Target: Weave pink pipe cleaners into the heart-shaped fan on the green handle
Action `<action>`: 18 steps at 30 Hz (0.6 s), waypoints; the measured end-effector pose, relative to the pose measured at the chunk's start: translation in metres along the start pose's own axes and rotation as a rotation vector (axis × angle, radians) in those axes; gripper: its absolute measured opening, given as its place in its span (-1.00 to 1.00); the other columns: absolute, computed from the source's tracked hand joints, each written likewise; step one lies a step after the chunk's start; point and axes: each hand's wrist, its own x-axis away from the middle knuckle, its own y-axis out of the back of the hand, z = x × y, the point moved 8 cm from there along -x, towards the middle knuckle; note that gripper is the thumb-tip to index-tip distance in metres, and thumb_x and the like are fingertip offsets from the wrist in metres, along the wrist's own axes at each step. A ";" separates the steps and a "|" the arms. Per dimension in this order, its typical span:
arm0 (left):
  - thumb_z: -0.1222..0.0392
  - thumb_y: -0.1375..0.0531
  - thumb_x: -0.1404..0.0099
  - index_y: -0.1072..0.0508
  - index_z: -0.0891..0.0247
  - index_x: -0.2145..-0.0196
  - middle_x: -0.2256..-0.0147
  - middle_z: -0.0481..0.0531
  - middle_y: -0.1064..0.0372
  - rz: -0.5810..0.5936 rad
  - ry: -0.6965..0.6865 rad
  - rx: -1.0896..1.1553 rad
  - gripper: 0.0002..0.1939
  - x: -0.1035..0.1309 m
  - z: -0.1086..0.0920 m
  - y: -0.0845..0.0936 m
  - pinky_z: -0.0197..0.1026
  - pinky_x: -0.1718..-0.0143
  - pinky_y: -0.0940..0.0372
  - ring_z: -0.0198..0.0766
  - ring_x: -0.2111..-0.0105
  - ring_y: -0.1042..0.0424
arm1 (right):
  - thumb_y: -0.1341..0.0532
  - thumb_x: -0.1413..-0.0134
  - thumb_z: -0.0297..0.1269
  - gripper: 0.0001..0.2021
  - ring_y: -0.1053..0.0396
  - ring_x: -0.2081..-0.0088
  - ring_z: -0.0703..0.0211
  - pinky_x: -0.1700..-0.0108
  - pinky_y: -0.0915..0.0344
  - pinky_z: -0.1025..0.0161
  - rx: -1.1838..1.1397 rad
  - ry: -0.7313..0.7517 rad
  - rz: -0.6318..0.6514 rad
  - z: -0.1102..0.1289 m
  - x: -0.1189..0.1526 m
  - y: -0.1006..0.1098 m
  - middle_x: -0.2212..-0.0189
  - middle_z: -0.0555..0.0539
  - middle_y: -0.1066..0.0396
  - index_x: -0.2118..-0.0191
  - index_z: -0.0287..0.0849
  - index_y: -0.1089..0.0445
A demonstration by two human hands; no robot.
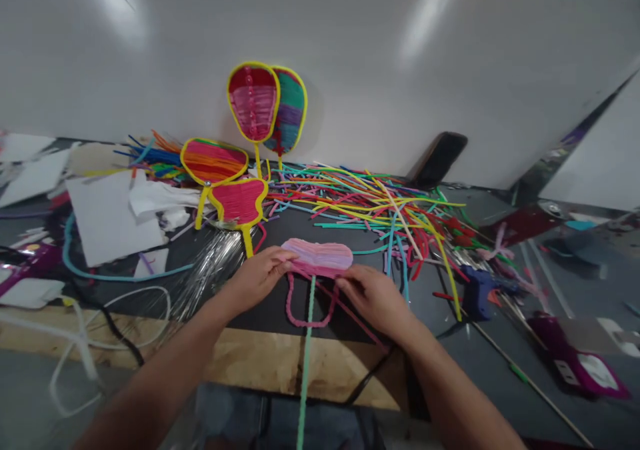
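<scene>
Mint-green, fuzzy and slightly bumpy, a long stem [306, 370] starts at the person's lap and runs away from them, its far end leaning slightly to the right. It crosses above the pale wooden strip [240, 353] along the table's near edge and passes over the rounded bottom of a pink twisted loop [296, 321], meeting the underside of a pink-and-lilac panel [320, 257] near its middle. The panel is in front of the person, above the dark work surface [367, 239]. Its long axis lies left to right, crosswise to the stem, with rounded ends and a slight dip in the far edge.

The hands are apart, one at each end of the panel. The right hand [373, 293] pinches its near right corner, while a loose pink strand [361, 323] slants from beneath toward the wood. The left hand [263, 270] pinches the left end between thumb and fingers.

Beyond the left hand lie silver tinsel strands [213, 263] and a crimson fan [240, 203] rimmed in yellow, its handle pointing toward the person. Past the panel spreads a heap of coloured pipe cleaners [350, 197]. Farthest off, a dark phone [443, 160] leans against a white board [350, 30].
</scene>
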 end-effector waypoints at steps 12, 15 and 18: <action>0.03 -0.03 -0.27 -0.31 0.33 0.11 0.19 0.17 -0.44 0.064 0.264 0.536 -0.65 0.006 0.019 -0.016 -0.18 0.32 -0.40 -0.19 0.27 -0.49 | -0.16 -0.02 -0.30 -0.89 -0.33 0.51 0.27 0.50 -0.01 0.36 0.171 -0.098 0.435 -0.016 0.020 -0.008 0.54 0.02 -0.44 0.45 -0.09 -0.42; 0.13 -0.02 -0.27 -0.36 0.32 0.08 0.24 0.12 -0.47 0.099 0.214 0.364 -0.68 0.004 0.017 -0.015 -0.16 0.23 -0.37 -0.23 0.29 -0.48 | -0.09 -0.05 -0.34 -0.85 -0.30 0.54 0.28 0.51 -0.02 0.36 0.157 -0.115 0.311 -0.015 0.012 -0.003 0.55 0.01 -0.41 0.45 -0.12 -0.39; 0.10 0.04 -0.31 -0.48 0.29 0.23 0.27 0.11 -0.48 0.028 0.098 0.069 -0.66 0.001 0.012 -0.006 -0.13 0.12 -0.30 -0.19 0.20 -0.43 | -0.06 -0.07 -0.30 -0.86 -0.30 0.54 0.26 0.50 -0.08 0.36 0.013 -0.161 0.176 -0.023 0.006 0.003 0.55 0.03 -0.39 0.38 -0.12 -0.36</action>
